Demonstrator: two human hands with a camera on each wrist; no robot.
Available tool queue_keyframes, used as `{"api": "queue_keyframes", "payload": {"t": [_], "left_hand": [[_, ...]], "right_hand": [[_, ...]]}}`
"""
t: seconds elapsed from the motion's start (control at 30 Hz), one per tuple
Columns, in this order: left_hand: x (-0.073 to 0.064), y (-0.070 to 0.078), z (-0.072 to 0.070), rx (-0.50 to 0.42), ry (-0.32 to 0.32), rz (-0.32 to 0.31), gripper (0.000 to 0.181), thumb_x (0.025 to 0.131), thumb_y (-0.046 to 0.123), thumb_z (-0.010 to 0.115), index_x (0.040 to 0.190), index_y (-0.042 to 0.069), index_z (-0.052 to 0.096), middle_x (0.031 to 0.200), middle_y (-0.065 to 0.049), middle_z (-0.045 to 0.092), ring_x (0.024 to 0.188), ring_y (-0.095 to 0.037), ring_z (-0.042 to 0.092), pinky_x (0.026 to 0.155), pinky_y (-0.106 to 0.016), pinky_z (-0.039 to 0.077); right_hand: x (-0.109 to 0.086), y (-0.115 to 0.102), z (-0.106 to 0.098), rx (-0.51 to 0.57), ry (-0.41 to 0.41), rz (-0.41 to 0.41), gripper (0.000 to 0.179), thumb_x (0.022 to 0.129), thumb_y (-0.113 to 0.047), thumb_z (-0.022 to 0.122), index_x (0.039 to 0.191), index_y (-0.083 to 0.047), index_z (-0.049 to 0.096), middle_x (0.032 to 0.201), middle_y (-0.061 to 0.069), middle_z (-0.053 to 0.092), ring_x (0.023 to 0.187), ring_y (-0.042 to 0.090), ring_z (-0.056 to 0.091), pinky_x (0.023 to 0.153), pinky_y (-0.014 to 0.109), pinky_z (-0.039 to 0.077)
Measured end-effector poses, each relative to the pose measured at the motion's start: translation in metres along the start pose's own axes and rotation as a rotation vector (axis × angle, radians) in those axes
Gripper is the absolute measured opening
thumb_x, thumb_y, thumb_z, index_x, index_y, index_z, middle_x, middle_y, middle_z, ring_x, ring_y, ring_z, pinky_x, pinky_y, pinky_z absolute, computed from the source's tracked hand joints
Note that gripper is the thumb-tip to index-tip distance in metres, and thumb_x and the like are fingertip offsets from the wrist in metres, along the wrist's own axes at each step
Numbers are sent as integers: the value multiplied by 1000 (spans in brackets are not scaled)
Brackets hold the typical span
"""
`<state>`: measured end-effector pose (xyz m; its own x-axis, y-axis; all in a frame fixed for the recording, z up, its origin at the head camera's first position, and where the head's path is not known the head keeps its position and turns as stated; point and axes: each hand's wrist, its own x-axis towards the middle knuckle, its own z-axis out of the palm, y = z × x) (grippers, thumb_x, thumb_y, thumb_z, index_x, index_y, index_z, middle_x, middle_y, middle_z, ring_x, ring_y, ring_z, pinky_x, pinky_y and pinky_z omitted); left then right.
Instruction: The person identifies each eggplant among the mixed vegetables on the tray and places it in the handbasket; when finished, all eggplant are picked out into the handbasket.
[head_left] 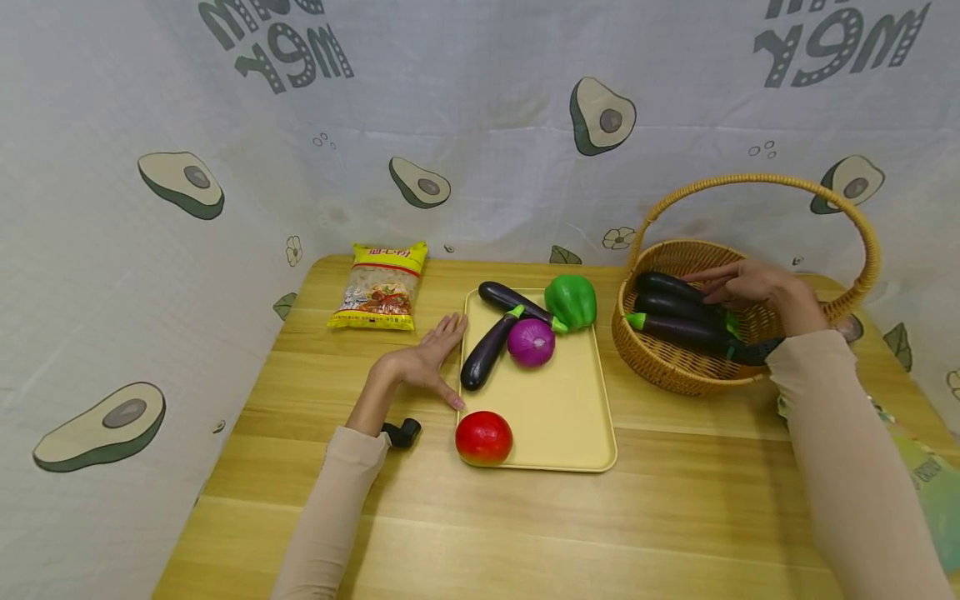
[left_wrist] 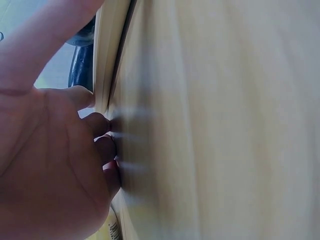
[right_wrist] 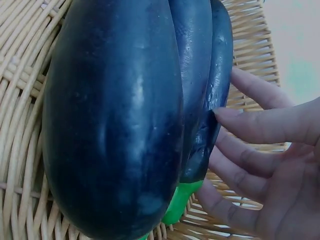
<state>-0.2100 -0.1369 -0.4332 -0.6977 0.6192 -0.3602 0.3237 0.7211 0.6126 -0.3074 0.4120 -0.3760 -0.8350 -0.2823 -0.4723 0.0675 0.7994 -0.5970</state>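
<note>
My left hand (head_left: pixel 426 360) rests beside the pale yellow tray (head_left: pixel 558 425), fingers spread and fingertips at its left edge. In the left wrist view, the palm (left_wrist: pixel 50 150) shows with the fingertips at the tabletop. On the tray are two small eggplants (head_left: pixel 486 354), a purple onion (head_left: pixel 531 342), a green bell pepper (head_left: pixel 572 302) and a red tomato (head_left: pixel 483 438) at the near-left corner. My right hand (head_left: pixel 757 283) reaches into a wicker basket (head_left: pixel 675 377) and pinches the farthest of three eggplants (right_wrist: pixel 220 60), thumb on one side, fingers behind. Its fingertips are partly hidden.
A yellow bag of macaroni (head_left: pixel 380 287) lies at the back left of the wooden table (head_left: pixel 420 525). The basket's tall handle (head_left: pixel 757 178) arches over the right hand. A patterned curtain (head_left: pixel 495 108) hangs behind. A colourful printed item (head_left: pixel 930 475) lies at the right edge.
</note>
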Motion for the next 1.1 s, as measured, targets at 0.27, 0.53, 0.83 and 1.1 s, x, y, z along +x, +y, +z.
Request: {"api": "queue_keyframes", "payload": {"t": [0.27, 0.53, 0.83, 1.1], "left_hand": [[-2, 0, 0, -16, -6, -3, 144, 75, 37, 94, 164, 6, -14, 172, -18, -21, 160, -34, -22, 132, -53, -5], [-2, -1, 1, -13, -4, -6, 144, 75, 37, 94, 165, 7, -14, 172, -18, -21, 160, -33, -21, 133, -52, -5], [-1, 1, 0, -8, -8, 2, 145, 74, 39, 94, 164, 6, -15, 172, -19, -22, 160, -33, -22, 133, -52, -5], [-1, 3, 0, -6, -9, -14, 145, 74, 37, 94, 164, 7, -15, 172, -18, -22, 160, -32, -22, 133, -51, -5]], "right_hand": [[-7, -20, 3, -139, 66, -90, 50, 104, -4, 52, 152, 8, 43, 140, 38, 58, 111, 31, 72, 95, 46, 59], [-38, -87, 19, -243, 86, -228, 53, 105, -32, 61, 152, -8, 53, 143, 21, 63, 126, 26, 64, 100, 35, 54], [-37, -146, 73, -90, -44, -523, 45, 104, -20, 63, 149, -13, 57, 141, 14, 66, 122, 15, 67, 95, 24, 57], [-9, -181, 130, -117, -114, -683, 53, 97, -23, 74, 148, -17, 59, 155, 11, 54, 149, 37, 42, 120, 65, 35]]}}
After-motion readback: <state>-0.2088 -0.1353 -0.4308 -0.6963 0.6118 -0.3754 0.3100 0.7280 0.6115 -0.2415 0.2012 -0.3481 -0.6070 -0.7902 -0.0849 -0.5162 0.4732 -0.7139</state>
